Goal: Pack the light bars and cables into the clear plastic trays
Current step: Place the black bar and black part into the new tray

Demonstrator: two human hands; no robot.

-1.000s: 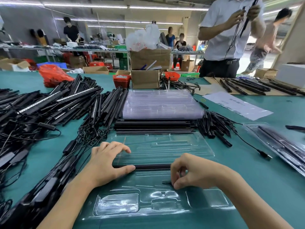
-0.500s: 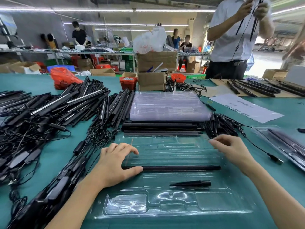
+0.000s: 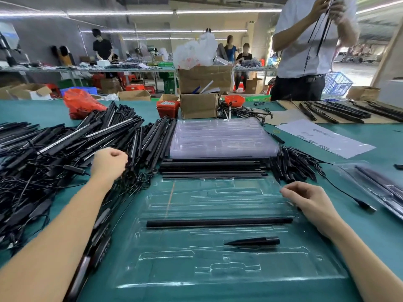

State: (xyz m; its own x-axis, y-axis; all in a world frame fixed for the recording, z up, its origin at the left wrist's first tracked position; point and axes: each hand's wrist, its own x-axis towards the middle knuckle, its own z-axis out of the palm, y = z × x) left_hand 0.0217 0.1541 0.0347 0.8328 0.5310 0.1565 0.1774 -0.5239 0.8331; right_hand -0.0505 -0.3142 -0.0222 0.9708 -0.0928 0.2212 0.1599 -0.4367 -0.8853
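An open clear plastic tray (image 3: 218,269) lies on the green table in front of me. One long black light bar (image 3: 218,222) sits in a slot across its middle, and a short tapered black piece (image 3: 253,241) lies below it. My right hand (image 3: 305,201) pinches the tray's thin right edge. My left hand (image 3: 109,162) is curled into a fist at the edge of the big pile of light bars and cables (image 3: 54,153); nothing shows inside it.
A stack of clear trays (image 3: 222,138) stands behind a row of black bars (image 3: 211,168). Short black pieces with a cable (image 3: 292,166) lie right of them. A packed tray (image 3: 375,188) sits at far right. Cardboard boxes (image 3: 198,105) and a standing person (image 3: 305,51) are beyond.
My left hand left the bar in the tray and moved up and left to the pile. My right hand released the short black piece and went to the tray's right edge.
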